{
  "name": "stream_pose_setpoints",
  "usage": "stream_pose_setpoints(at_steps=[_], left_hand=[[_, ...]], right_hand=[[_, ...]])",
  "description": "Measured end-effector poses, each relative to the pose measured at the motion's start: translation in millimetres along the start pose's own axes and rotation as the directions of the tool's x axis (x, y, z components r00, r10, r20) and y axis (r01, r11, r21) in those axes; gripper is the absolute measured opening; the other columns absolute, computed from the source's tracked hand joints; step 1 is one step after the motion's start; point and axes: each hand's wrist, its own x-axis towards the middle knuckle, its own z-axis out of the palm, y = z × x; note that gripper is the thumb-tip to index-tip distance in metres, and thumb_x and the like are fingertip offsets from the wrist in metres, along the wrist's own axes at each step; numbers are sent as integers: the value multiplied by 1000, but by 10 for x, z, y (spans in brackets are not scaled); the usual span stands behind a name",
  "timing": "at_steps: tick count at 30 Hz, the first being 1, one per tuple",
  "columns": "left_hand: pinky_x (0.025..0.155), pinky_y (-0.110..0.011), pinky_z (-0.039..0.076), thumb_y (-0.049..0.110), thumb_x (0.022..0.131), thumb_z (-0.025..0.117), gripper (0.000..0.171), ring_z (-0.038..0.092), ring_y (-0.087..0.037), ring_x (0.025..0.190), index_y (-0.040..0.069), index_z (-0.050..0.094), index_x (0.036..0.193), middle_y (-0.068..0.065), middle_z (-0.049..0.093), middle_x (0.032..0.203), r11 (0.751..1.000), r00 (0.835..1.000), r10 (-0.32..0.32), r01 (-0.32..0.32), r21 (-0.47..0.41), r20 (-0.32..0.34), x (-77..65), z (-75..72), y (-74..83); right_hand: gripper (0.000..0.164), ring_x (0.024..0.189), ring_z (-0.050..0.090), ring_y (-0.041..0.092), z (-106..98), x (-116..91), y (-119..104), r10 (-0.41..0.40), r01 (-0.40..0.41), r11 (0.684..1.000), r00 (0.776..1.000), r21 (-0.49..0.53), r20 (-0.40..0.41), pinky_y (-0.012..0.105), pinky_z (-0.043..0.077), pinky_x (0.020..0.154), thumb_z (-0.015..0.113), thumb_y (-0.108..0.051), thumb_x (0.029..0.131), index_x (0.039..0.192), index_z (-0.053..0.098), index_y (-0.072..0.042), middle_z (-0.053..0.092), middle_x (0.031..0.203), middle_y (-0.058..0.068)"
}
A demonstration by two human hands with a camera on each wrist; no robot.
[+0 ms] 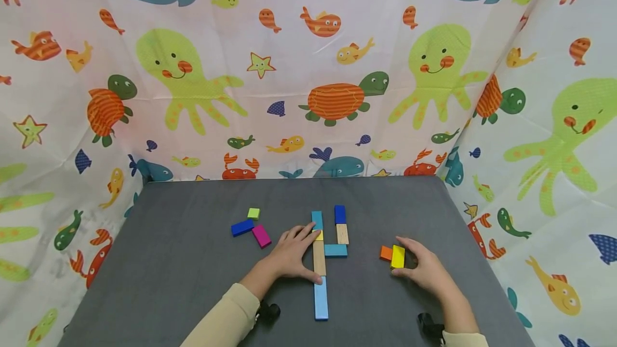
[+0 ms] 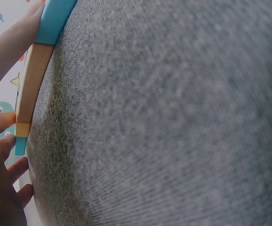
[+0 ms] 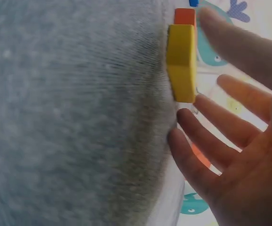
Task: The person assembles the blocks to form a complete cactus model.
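My left hand [image 1: 291, 255] lies along a straight column of blocks, its fingers spread. Its thumb touches the light blue block [image 1: 321, 304] near the joint with a natural wood block [image 1: 320, 258]; the fingertips reach a small yellow block [image 1: 320, 235] and a teal block [image 1: 316, 219] above. In the left wrist view the thumb rests against the blue block [image 2: 55, 23]. My right hand [image 1: 429, 271] is spread beside a yellow block [image 1: 397, 257], thumb and forefinger at its two ends. In the right wrist view that yellow block [image 3: 180, 63] stands against an orange block [image 3: 185, 17], fingers extended around it.
A teal block [image 1: 336, 251] adjoins the column on its right, with a wood block [image 1: 341, 234] and a dark blue block [image 1: 340, 214] above it. Left lie green [image 1: 253, 213], blue [image 1: 242, 227] and magenta [image 1: 262, 236] blocks. A patterned curtain [image 1: 289, 58] stands behind the grey table [image 1: 183, 261].
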Motion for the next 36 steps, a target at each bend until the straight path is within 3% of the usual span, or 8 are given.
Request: stream_pose_setpoints(at_steps=[5,13,18,24,36], left_hand=[[123,-63,25,83,69,80,128,26,-33,158,24,28,170,-3,18,178,1000,1000,5,-5,1,-3,-1,-5,-4],[123,-63,25,83,68,80,129,26,-33,158,23,28,170,-2,18,178,1000,1000,2,-2,4,4,13,13,10],[123,-63,25,82,68,82,129,26,-33,157,22,29,170,-3,18,178,1000,1000,-3,3,-12,0,1,9,4],[123,-64,25,82,69,81,128,25,-34,157,23,29,170,-3,19,178,1000,1000,-1,1,-24,-1,-5,0,0],[122,-63,26,82,68,81,129,26,-34,157,22,29,170,-3,19,178,1000,1000,-4,4,-13,-3,2,19,1]], right_hand=[[81,139,49,52,27,15,34,17,-16,999,999,-39,27,70,39,112,92,-24,84,152,54,-1,53,152,29],[68,119,62,40,-90,67,-5,-7,6,998,1000,-60,-18,63,51,103,91,-23,85,142,63,0,62,140,25],[68,110,64,37,-162,212,-118,-37,34,997,998,-64,-53,59,56,97,90,-26,87,143,62,0,62,139,24],[70,114,65,41,-181,424,-264,-68,65,997,996,-45,-58,59,56,99,85,-30,92,149,57,-1,59,143,23],[67,116,64,42,-85,827,-567,-44,45,999,998,9,-49,55,57,99,84,-24,93,150,55,-3,54,149,22]])
